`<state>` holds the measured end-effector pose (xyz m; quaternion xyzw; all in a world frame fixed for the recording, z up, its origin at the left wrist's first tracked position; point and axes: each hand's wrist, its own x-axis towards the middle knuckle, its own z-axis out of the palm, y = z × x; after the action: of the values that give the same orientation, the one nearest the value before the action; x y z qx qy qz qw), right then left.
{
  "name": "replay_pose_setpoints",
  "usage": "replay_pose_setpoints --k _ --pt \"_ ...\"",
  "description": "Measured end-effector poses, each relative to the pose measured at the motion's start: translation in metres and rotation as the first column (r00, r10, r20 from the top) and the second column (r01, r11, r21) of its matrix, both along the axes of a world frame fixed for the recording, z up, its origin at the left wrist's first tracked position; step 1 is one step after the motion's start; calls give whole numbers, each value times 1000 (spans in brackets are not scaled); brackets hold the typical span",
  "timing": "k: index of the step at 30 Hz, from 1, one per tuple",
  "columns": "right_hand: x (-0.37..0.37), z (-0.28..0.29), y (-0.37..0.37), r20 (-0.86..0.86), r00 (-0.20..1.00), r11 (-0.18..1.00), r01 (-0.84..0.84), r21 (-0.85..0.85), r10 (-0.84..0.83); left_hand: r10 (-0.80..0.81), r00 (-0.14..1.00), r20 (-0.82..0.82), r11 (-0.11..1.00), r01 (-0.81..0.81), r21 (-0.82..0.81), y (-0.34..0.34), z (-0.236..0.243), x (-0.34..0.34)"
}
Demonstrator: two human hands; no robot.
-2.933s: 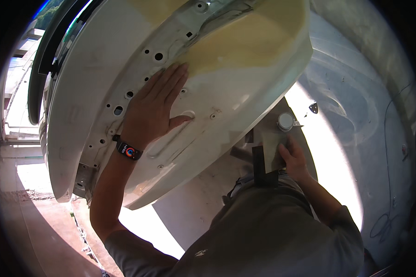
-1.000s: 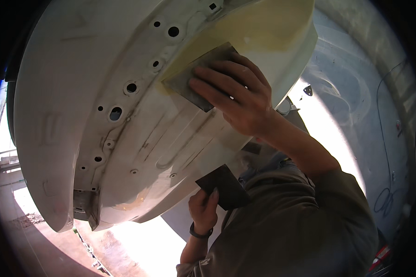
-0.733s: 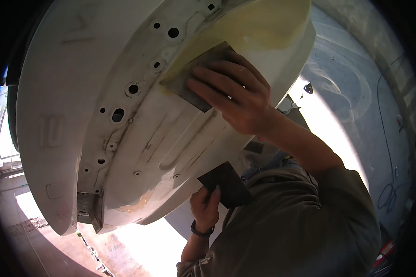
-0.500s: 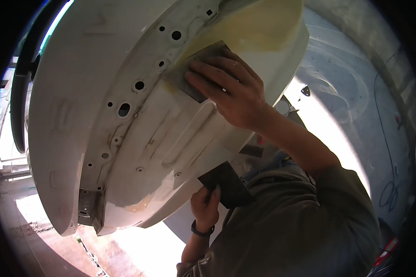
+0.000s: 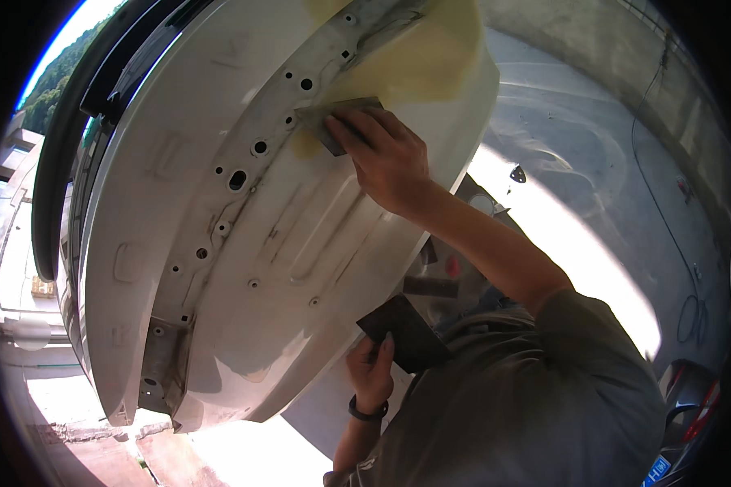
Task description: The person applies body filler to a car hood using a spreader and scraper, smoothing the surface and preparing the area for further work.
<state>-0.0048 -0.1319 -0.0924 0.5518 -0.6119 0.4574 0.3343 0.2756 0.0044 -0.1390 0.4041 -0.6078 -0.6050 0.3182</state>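
A white car body panel [image 5: 300, 243], probably a trunk lid, fills the middle, with a row of holes along a recessed strip. Yellowish filler [image 5: 418, 65] covers part of its upper end. Against the filler's lower edge, my right hand [image 5: 390, 162] presses a grey sheet of sandpaper [image 5: 331, 134] flat under its fingers. Lower down, close to my body, my left hand [image 5: 369, 373] pinches a dark, stiff-looking sheet [image 5: 404, 333] by one corner, thumb on top. That sheet looks like sandpaper too, and it is held apart from the panel or just overlapping its near edge.
A dark car part [image 5: 53, 187] curves along the left. On the grey floor at right lie a small black piece [image 5: 517, 174] and a thin cable [image 5: 662, 211]. A red lamp and dark bodywork [image 5: 694, 406] show at the lower right. Bright sunlight strips cross the floor.
My view has shifted, so the panel sits differently in it. My right hand and its sandpaper have slid a little down along the strip, away from the filler's middle. Both sheets stay held.
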Motion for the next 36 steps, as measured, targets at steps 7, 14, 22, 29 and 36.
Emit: replay_pose_setpoints --k 7,14,22,29,36 --pt "-21 22 43 72 997 1000 -18 24 16 -11 999 -53 1000 11 2 9 -14 6" --pt "12 -9 168 953 227 808 -589 -30 201 175 952 -250 984 -161 75 24 -13 -22" --pt "-15 -68 258 786 518 660 -726 195 338 226 916 -332 971 -184 152 46 22 -97" --pt "-145 -77 344 475 757 697 -629 344 448 100 994 -37 913 -106 -395 96 13 -210" --pt "-222 -105 431 57 878 818 -465 339 476 -133 985 105 985 143 -95 131 10 -309"
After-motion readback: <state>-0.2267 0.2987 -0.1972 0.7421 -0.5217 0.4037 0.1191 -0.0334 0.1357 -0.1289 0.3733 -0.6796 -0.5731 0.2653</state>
